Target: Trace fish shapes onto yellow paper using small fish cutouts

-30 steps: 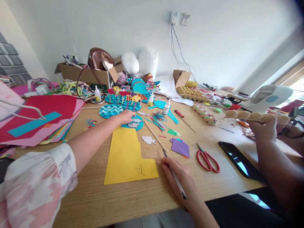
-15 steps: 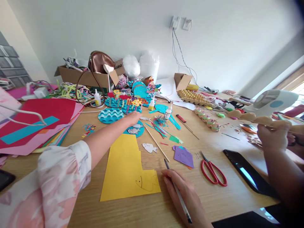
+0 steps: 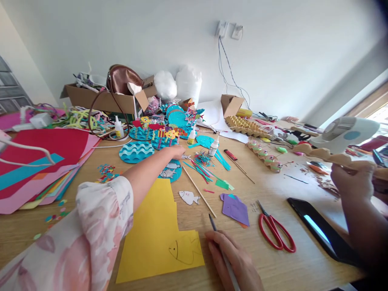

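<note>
My left hand stretches across the yellow paper to the blue disc, which has paper fish on it. Its fingers point away from me and are mostly hidden, beside a small silvery-white piece that I cannot make out. In my right hand a pen is gripped, its dark tip up and forward, off the paper. A fish outline is drawn on the yellow paper's lower right corner. Beyond it lie a white paper fish and a thin wooden stick.
Red-handled scissors, purple paper and a black phone lie to the right. Another person's hand holds an egg-carton strip. Coloured sheets are stacked left; glue bottles stand near the paper-wave models.
My left hand has shifted slightly right near the blue disc. The view has tilted and moved a little, so nearby things sit lower. My right hand keeps its grip on the pen.
</note>
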### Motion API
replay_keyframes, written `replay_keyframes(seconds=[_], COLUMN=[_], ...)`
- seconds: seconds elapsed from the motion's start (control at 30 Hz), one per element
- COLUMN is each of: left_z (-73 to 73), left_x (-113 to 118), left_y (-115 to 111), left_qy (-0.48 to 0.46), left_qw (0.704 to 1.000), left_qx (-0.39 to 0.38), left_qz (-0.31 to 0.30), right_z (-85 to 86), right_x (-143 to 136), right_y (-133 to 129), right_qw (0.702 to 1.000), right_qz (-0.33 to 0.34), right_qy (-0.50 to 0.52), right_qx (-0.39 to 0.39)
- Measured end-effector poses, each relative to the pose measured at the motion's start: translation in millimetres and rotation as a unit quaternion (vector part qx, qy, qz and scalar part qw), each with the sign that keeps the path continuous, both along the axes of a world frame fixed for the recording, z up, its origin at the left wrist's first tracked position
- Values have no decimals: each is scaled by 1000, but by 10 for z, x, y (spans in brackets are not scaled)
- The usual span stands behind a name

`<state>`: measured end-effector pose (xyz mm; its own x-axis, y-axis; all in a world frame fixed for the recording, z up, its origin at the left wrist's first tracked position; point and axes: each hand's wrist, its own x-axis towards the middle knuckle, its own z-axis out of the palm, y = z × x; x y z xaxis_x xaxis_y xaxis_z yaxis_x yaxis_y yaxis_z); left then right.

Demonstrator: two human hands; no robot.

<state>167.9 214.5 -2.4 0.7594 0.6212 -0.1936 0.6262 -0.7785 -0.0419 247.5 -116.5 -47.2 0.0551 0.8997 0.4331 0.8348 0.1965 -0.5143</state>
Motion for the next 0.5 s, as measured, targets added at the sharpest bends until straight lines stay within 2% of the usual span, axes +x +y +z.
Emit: replay_keyframes(seconds=[0.13,0.3,0.5], left_z=[38,65,37], left_x=[49,20,-31], left_y=[31,9,-25], left_qy=[0,-28,-84], left_qw=[1000,999,995], left_qx=[-6,-7,-45], left_qz=[12,25,26], right_z=[16,-47,-72], right_x=[15,-7,-20], right_y=[5,0,-7], right_qw=[1000,1000,1000], right_qz=[18,-7,-12], right_qy=[-14,21,28], right_qx=[-1,1,-5])
